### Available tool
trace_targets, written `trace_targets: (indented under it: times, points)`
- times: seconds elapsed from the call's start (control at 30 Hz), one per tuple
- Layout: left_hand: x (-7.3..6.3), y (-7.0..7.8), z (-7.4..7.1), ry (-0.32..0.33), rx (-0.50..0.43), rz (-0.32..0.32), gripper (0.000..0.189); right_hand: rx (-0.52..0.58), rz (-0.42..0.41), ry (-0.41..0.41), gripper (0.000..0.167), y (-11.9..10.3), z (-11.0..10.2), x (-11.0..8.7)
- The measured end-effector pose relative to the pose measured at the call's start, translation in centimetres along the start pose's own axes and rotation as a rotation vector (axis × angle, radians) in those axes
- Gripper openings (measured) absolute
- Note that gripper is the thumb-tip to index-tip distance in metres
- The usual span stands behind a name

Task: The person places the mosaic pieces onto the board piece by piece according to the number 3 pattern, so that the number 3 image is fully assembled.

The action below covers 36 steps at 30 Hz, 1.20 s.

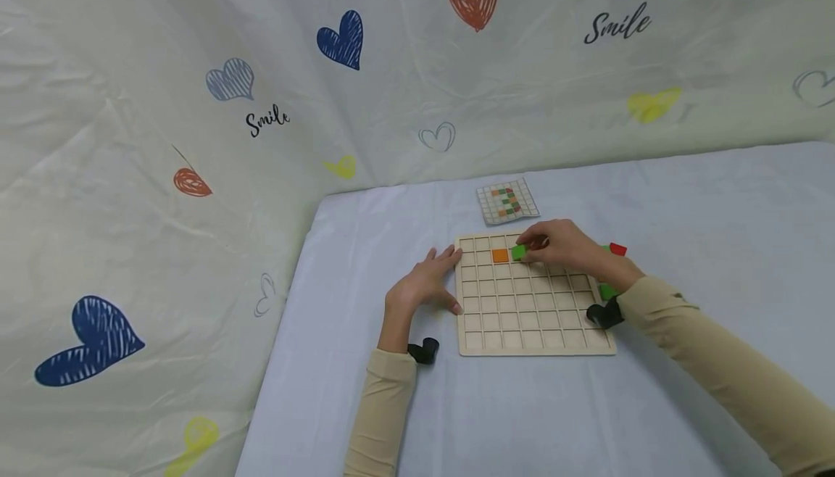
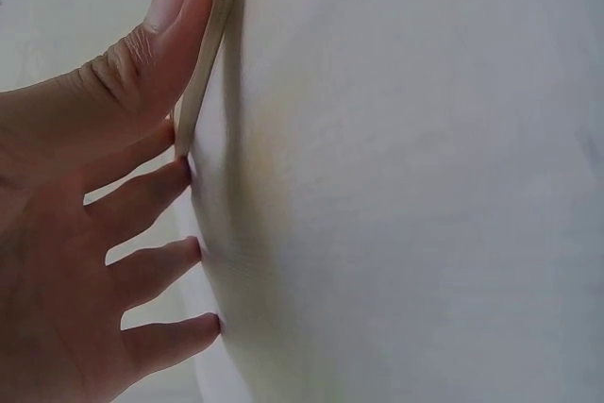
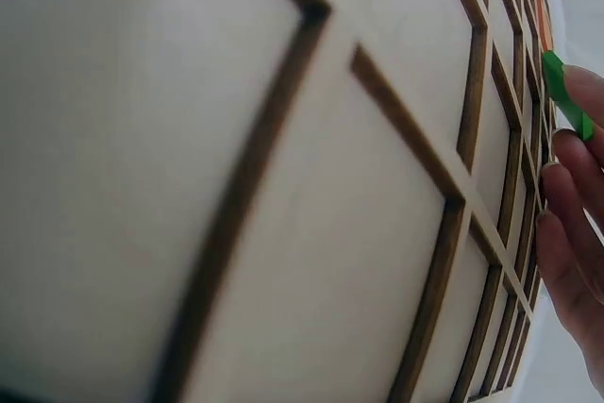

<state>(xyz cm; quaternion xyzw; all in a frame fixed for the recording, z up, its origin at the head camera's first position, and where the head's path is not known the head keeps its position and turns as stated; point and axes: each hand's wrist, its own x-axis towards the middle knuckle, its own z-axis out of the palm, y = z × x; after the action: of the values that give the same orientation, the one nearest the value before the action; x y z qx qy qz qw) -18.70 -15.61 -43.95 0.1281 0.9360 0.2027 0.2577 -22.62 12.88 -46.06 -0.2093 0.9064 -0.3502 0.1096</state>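
A wooden grid board (image 1: 515, 321) lies on the white-covered table. My right hand (image 1: 557, 243) pinches a green square tile (image 1: 518, 252) over the board's second row, and the right wrist view shows that tile (image 3: 563, 93) tilted between thumb and fingers. Just left of it, an orange tile (image 1: 499, 256) sits in a grid cell. My left hand (image 1: 422, 285) rests at the board's left edge with fingers spread. In the left wrist view its thumb (image 2: 156, 54) lies against the board's edge, and other fingertips touch the cloth.
Behind the board lies a small card (image 1: 485, 209) printed with a grid of coloured squares. Right of the board, partly behind the right forearm, are a red tile (image 1: 617, 249) and green tiles (image 1: 607, 291). A heart-printed cloth (image 1: 391, 100) hangs behind the table.
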Motion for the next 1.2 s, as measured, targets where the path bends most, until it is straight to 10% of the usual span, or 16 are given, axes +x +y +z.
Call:
trace_targets:
  times: [1.2]
  points:
    - [0.0,0.2,0.1,0.002,0.009,-0.003,0.112,-0.035,-0.032,0.06,0.023,0.6,-1.6,-1.6]
